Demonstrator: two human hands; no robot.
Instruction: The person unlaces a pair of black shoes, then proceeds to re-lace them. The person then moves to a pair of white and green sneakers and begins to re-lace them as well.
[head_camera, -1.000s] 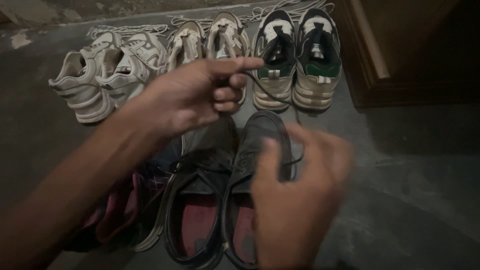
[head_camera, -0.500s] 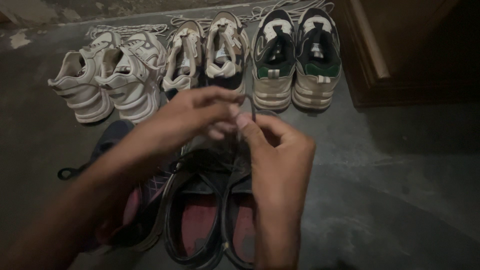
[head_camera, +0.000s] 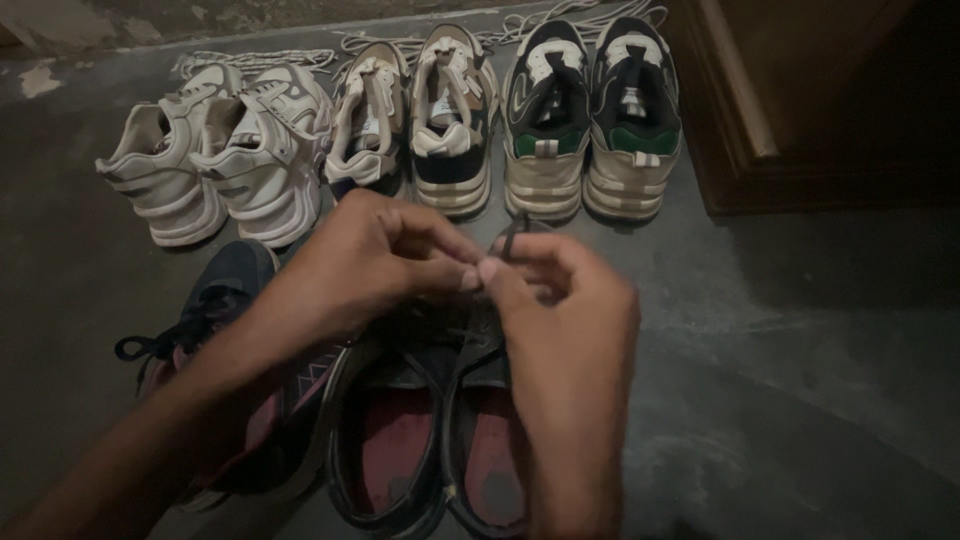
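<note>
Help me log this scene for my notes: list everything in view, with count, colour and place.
White sneakers: two, white, back row at the left, on the floor.
Beige sneakers: two, beige and cream with dark parts, back row in the middle.
Black-and-white sneakers: two, black and white with green heel patches, back row at the right.
Loose laces: several, pale, on the floor behind the back row.
Dark shoes: two, dark with reddish insoles, front row under the hands.
Dark sneaker: one, dark with pink parts and a black lace, front left.
Dark lace: one, dark, pinched between both hands.
Wooden furniture: one, brown, right rear.
Floor: grey, bare.
Left hand: pinching the lace.
Right hand: pinching the lace.
</note>
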